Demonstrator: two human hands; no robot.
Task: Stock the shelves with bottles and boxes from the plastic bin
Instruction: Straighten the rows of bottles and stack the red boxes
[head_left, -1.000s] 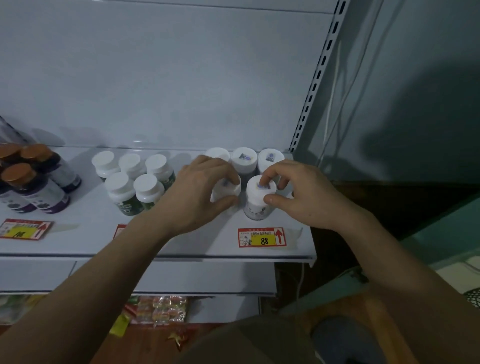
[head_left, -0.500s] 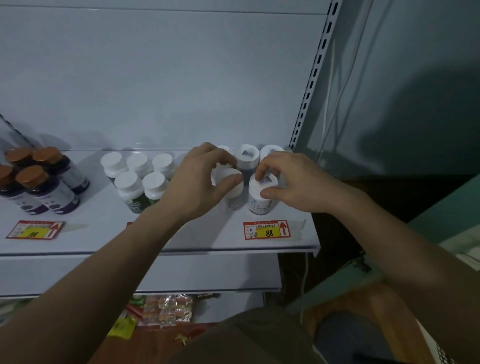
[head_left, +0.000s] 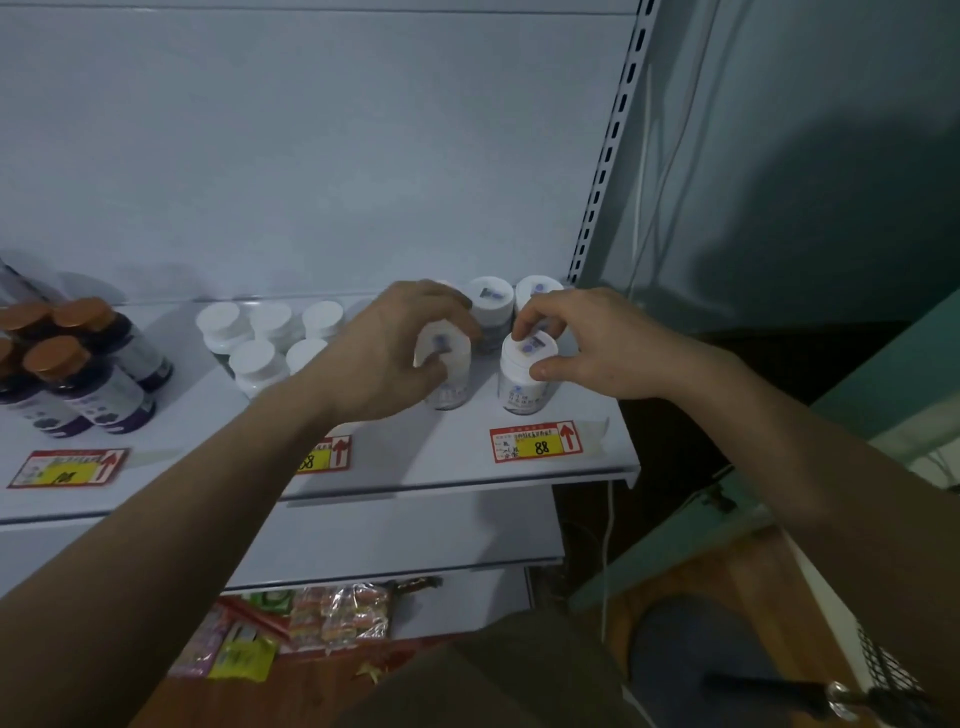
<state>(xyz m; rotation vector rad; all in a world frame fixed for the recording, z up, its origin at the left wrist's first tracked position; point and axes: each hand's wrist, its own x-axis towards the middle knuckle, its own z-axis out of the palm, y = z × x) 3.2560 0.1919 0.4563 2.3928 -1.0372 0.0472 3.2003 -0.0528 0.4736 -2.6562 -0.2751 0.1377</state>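
Note:
Two small white bottles stand near the front right of the white shelf (head_left: 447, 467). My left hand (head_left: 384, 353) grips the left white bottle (head_left: 447, 364) around its cap and side. My right hand (head_left: 587, 343) pinches the cap of the right white bottle (head_left: 522, 379) with thumb and fingertips. Both bottles stand upright on the shelf. Behind them stand more white bottles (head_left: 491, 301) of the same kind against the back panel. The plastic bin is not in view.
A group of white-capped bottles (head_left: 270, 338) stands left of my hands, and dark bottles with orange caps (head_left: 78, 364) stand at the far left. Red and yellow price tags (head_left: 535, 441) line the shelf front. Snack packets (head_left: 311, 618) lie on the floor below.
Both hands have stayed on their two bottles and shifted them slightly on the shelf. The view has drifted a little to the left.

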